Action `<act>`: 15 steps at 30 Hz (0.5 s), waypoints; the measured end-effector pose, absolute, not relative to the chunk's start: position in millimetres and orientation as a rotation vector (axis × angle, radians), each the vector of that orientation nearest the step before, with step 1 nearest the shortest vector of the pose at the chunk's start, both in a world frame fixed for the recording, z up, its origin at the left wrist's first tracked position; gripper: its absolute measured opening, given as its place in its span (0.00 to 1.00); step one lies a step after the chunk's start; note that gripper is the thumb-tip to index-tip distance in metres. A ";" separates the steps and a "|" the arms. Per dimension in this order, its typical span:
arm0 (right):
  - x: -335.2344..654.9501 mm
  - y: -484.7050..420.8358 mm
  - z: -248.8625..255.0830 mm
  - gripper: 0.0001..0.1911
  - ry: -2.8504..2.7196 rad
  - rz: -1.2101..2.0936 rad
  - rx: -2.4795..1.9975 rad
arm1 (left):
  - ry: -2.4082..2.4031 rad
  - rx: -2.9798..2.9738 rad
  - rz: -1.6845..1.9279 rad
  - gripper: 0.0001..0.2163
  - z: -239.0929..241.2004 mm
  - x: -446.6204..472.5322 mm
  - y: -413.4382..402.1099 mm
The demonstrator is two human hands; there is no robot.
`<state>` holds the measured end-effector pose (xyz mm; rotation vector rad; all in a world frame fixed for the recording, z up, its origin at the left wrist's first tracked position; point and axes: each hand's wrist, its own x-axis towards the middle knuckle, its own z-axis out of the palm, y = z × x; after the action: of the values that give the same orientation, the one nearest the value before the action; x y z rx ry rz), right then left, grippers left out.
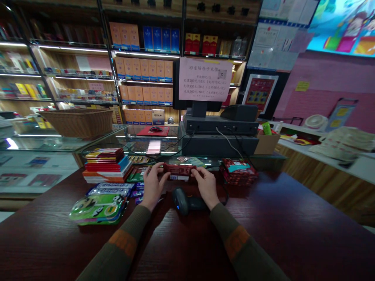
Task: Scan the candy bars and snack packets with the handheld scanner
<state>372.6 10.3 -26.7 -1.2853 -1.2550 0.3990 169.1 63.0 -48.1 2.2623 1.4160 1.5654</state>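
Between my two hands a dark red snack packet (pixel 177 169) is held up level, a white label along its lower edge. My left hand (pixel 154 183) pinches its left end, and my right hand (pixel 205 182) pinches its right end. Just below, a black barcode scanner (pixel 182 201) with a small blue light lies on the dark wooden table (pixel 181 249). To the right of my right hand is a stack of dark red packets (pixel 238 171). Purple packets (pixel 137 191) lie beside my left hand, partly hidden by it.
Left on the table are green panda-print packs (pixel 98 208) and a pile of red, blue and orange boxes (pixel 107 166). Behind stand a monitor with a pink notice (pixel 204 80) and a cash drawer (pixel 219 143). A wicker basket (pixel 79 121) sits on the glass counter.
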 end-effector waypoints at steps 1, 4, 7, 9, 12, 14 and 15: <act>372.9 11.2 -26.7 0.17 -1.239 0.394 -1.306 | 1.407 2.276 1.563 0.21 -48.0 169.3 62.7; 375.5 14.6 -28.0 0.17 -1.188 0.391 -1.346 | 1.351 2.433 1.486 0.32 -46.5 168.9 61.3; 377.7 18.0 -30.0 0.17 -1.161 0.389 -1.363 | 1.338 2.677 1.322 0.41 -44.9 167.9 60.5; 377.5 19.9 -31.0 0.18 -1.150 0.392 -1.363 | 1.359 2.820 1.218 0.43 -44.8 167.4 61.0; 374.8 21.2 -30.9 0.19 -1.125 0.411 -1.354 | 1.411 2.946 1.156 0.45 -45.6 167.3 62.4; 372.5 20.8 -29.5 0.19 -1.111 0.430 -1.347 | 1.440 2.974 1.172 0.45 -45.7 167.2 62.9; 371.4 20.3 -28.6 0.19 -1.108 0.438 -1.345 | 1.451 2.978 1.188 0.45 -45.5 167.1 62.9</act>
<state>371.4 20.3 -28.6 -1.3454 -1.1084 0.4377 167.1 62.9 -45.5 2.9777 1.4506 1.1879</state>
